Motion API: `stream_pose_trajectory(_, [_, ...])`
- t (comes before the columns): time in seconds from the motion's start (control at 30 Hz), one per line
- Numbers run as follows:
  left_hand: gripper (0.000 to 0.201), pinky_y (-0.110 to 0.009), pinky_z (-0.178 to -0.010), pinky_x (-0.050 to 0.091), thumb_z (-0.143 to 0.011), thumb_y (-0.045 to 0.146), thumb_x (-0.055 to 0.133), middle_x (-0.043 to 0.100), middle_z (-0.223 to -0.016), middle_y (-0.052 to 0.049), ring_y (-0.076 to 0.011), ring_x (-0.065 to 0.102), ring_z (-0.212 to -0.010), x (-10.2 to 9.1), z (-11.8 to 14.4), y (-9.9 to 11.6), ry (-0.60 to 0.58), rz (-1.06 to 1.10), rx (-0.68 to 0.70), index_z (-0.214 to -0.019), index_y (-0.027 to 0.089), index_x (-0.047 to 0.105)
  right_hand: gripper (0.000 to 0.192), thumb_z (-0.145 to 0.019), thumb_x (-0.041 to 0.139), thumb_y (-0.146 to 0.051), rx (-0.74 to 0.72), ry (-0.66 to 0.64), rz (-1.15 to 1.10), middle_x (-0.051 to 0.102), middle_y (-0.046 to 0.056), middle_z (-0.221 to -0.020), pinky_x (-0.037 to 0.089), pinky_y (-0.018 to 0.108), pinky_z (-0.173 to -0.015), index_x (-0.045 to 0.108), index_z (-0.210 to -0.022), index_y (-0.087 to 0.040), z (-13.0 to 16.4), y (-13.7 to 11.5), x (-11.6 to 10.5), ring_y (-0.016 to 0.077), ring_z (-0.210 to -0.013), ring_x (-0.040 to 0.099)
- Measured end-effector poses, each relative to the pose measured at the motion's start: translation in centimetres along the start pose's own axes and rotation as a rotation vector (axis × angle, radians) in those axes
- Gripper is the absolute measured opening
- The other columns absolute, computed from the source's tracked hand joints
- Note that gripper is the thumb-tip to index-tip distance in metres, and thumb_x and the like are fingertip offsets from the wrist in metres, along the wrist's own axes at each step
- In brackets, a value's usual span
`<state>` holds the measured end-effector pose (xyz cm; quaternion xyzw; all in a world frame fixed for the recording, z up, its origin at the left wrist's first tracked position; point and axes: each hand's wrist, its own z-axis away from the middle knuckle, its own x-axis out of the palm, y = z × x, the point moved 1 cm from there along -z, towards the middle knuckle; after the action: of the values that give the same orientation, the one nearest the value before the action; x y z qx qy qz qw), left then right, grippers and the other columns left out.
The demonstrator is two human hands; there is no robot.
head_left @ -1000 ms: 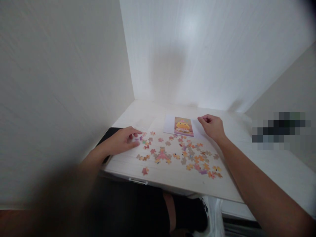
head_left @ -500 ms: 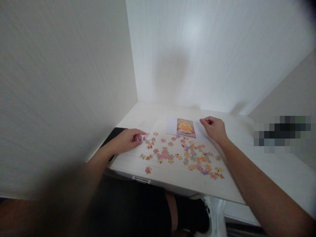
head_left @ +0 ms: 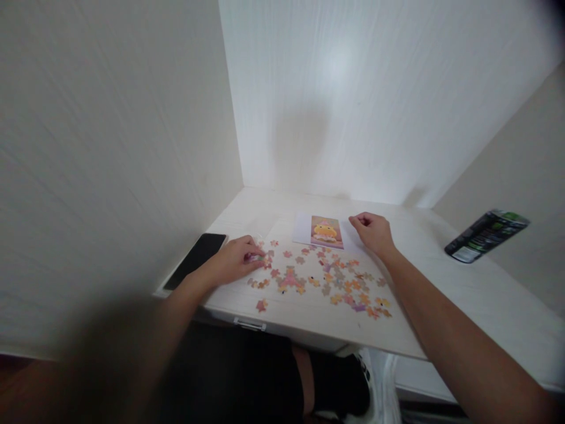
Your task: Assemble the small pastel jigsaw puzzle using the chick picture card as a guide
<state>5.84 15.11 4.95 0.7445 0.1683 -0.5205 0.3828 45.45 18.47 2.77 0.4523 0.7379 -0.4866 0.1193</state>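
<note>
My left hand (head_left: 236, 259) rests at the left side of the scattered puzzle pieces (head_left: 348, 285), thumb and fingers closed around a small puzzle piece (head_left: 255, 258) that is partly hidden by them. Just in front of me lies a joined cluster of puzzle pieces (head_left: 290, 280), pink and grey. To the right of a picture card (head_left: 326, 232) showing a yellow figure, my right hand (head_left: 373, 231) sits on the table with curled fingers. Whatever its fingertips may hold is too small or hidden to see.
A black phone (head_left: 194, 260) lies by the left wall, under and beside my left forearm. On the right, a dark can (head_left: 485, 235) stands near the side wall. The white table (head_left: 309, 321) has a drawer handle (head_left: 249, 324) at its front.
My left hand has shifted slightly right and down over the pieces, and more of the phone shows. My right hand keeps its pose beside the card. The view has moved slightly.
</note>
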Motion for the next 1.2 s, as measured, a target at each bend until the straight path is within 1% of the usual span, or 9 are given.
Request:
stream_pose_trajectory(0.17, [0.026, -0.030, -0.077, 0.044, -0.092, 0.033, 0.055, 0.058, -0.096, -0.006, -0.0175, 0.057, -0.085, 0.7, 0.0, 0.5, 0.005, -0.021, 0.046, -0.106, 0.026, 0.075, 0.036, -0.079, 0.057, -0.050, -0.013, -0.003, 0.008, 0.061, 0.002, -0.059, 0.035, 0.029, -0.056, 0.067, -0.067, -0.017, 0.0, -0.2, 0.0, 0.0164, -0.056, 0.050])
stream_pose_trajectory(0.43, [0.018, -0.029, -0.077, 0.044, -0.089, 0.029, 0.058, 0.059, -0.096, -0.006, -0.0166, 0.057, -0.081, 0.7, -0.1, 0.5, 0.020, 0.019, 0.036, -0.093, 0.021, 0.074, 0.034, -0.079, 0.057, -0.048, -0.016, -0.003, 0.010, 0.060, 0.002, -0.059, 0.035, 0.029, -0.058, 0.067, -0.067, -0.017, 0.1, -0.6, -0.2, 0.0158, -0.057, 0.050])
stream_pose_trajectory(0.77, [0.013, -0.025, -0.064, 0.042, -0.086, 0.028, 0.062, 0.064, -0.075, -0.002, -0.0142, 0.056, -0.068, 0.7, -0.2, 0.8, 0.017, 0.082, -0.024, -0.086, 0.018, 0.070, 0.035, -0.078, 0.059, -0.050, 0.000, -0.007, -0.017, 0.061, 0.002, -0.059, 0.036, 0.028, -0.056, 0.068, -0.068, -0.018, -0.1, -0.1, 0.1, 0.0154, -0.056, 0.049])
stream_pose_trajectory(0.83, [0.017, -0.025, -0.064, 0.042, -0.087, 0.028, 0.060, 0.065, -0.077, -0.002, -0.0138, 0.055, -0.068, 0.7, -0.2, 1.0, 0.030, 0.099, -0.019, -0.095, 0.018, 0.070, 0.035, -0.078, 0.059, -0.050, -0.004, -0.006, -0.020, 0.062, 0.002, -0.060, 0.036, 0.028, -0.056, 0.068, -0.069, -0.018, -0.1, 0.0, 0.1, 0.0155, -0.056, 0.050])
stream_pose_trajectory(0.93, [0.028, -0.026, -0.066, 0.042, -0.092, 0.028, 0.053, 0.064, -0.084, -0.003, -0.0136, 0.055, -0.071, 0.5, -0.2, 1.3, 0.079, 0.136, 0.044, -0.115, 0.019, 0.067, 0.034, -0.078, 0.059, -0.050, -0.006, -0.001, -0.018, 0.062, 0.002, -0.061, 0.036, 0.029, -0.057, 0.068, -0.069, -0.018, -0.1, 0.1, 0.1, 0.0155, -0.056, 0.050])
stream_pose_trajectory(0.97, [0.029, -0.026, -0.067, 0.042, -0.093, 0.029, 0.052, 0.064, -0.086, -0.004, -0.0135, 0.055, -0.072, 0.5, -0.2, 1.5, 0.093, 0.151, 0.071, -0.116, 0.020, 0.067, 0.034, -0.078, 0.059, -0.050, -0.008, 0.000, -0.018, 0.062, 0.002, -0.061, 0.036, 0.028, -0.057, 0.068, -0.069, -0.018, -0.1, 0.1, 0.2, 0.0156, -0.056, 0.050])
stream_pose_trajectory(1.03, [0.026, -0.026, -0.067, 0.043, -0.094, 0.029, 0.051, 0.064, -0.088, -0.005, -0.0134, 0.056, -0.074, 0.5, -0.3, 1.8, 0.108, 0.187, 0.102, -0.109, 0.020, 0.071, 0.034, -0.078, 0.059, -0.049, -0.009, 0.000, -0.017, 0.063, 0.003, -0.061, 0.037, 0.029, -0.057, 0.068, -0.069, -0.018, -0.1, 0.1, 0.2, 0.0158, -0.057, 0.051])
stream_pose_trajectory(1.1, [0.023, -0.026, -0.067, 0.043, -0.093, 0.029, 0.054, 0.065, -0.088, -0.005, -0.0134, 0.056, -0.074, 0.8, -0.3, 2.1, 0.115, 0.244, 0.083, -0.101, 0.019, 0.072, 0.035, -0.078, 0.059, -0.050, -0.005, -0.002, -0.013, 0.063, 0.003, -0.061, 0.037, 0.029, -0.057, 0.068, -0.070, -0.017, -0.1, 0.1, 0.2, 0.0160, -0.057, 0.051])
stream_pose_trajectory(1.2, [0.021, -0.026, -0.063, 0.044, -0.089, 0.032, 0.060, 0.068, -0.082, -0.004, -0.0137, 0.057, -0.070, 1.5, -0.4, 2.8, 0.098, 0.399, -0.034, -0.098, 0.018, 0.072, 0.034, -0.078, 0.059, -0.049, 0.002, -0.003, -0.001, 0.063, 0.002, -0.061, 0.037, 0.029, -0.058, 0.069, -0.071, -0.017, -0.1, 0.0, 0.1, 0.0161, -0.057, 0.052])
